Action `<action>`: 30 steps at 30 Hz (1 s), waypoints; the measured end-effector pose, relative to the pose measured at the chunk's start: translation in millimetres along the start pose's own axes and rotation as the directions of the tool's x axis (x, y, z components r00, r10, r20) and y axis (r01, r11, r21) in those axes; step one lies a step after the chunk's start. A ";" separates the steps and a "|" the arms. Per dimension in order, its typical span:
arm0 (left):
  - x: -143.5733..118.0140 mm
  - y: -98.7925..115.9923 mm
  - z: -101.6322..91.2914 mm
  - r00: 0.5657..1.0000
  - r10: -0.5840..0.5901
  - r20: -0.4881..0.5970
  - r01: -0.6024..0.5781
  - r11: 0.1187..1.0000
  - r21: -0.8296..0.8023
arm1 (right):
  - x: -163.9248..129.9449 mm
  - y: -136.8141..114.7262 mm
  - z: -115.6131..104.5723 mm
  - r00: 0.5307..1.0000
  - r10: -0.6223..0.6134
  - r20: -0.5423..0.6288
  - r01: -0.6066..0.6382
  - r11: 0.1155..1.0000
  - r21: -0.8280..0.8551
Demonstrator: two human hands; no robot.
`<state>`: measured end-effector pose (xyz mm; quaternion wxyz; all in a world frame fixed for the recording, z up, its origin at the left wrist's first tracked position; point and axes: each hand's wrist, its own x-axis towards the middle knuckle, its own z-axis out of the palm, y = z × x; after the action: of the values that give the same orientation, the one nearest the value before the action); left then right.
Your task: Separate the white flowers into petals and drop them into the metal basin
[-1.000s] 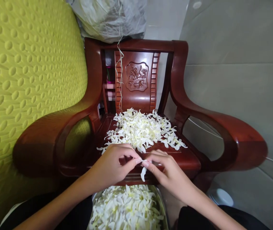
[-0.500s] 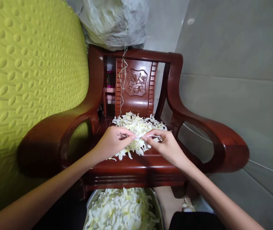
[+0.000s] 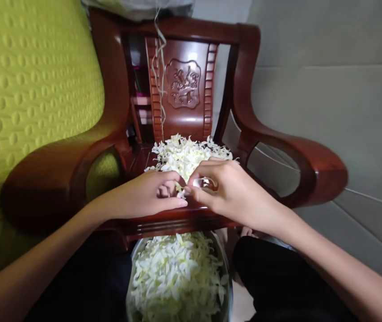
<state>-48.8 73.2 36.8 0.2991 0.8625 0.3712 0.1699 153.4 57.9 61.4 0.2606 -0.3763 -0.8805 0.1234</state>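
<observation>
2 hands [image 3: 150,197], 1 chair [image 3: 278,147], 1 bowl [image 3: 228,286], 2 petal heaps [image 3: 184,154].

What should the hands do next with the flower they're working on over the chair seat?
Probably draw the flower, pinched between left hand and right hand, toward the bowl below: both hands meet at the front edge of the flower pile, and the bowl holds similar flowers.
</observation>
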 end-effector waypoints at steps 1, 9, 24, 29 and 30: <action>0.3 -0.8 1.4 1.000 0.020 0.021 -0.022 0.997 0.080 | -1.8 3.5 5.2 1.000 -0.023 0.018 0.023 1.000 0.014; 7.5 -8.3 12.3 0.990 -0.042 0.132 -0.004 0.944 0.331 | -5.0 42.2 36.0 0.997 -0.017 0.072 -0.002 0.966 0.258; 5.7 1.0 28.8 0.949 -0.172 0.266 0.129 0.977 0.172 | -23.2 49.9 49.0 0.990 0.097 0.105 -0.137 0.848 0.512; 7.2 -2.7 28.1 0.939 -0.190 0.287 0.205 0.978 -0.024 | -34.1 45.3 48.5 0.963 0.163 0.215 -0.270 0.630 0.728; 6.6 -3.7 28.4 0.941 -0.174 0.290 0.193 0.981 -0.038 | -36.2 45.1 49.6 0.961 0.186 0.203 -0.275 0.610 0.743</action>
<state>-31.7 69.0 13.1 0.3922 0.8293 0.3970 0.0275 174.0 61.5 -11.8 0.3299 -0.3337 -0.7019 0.5359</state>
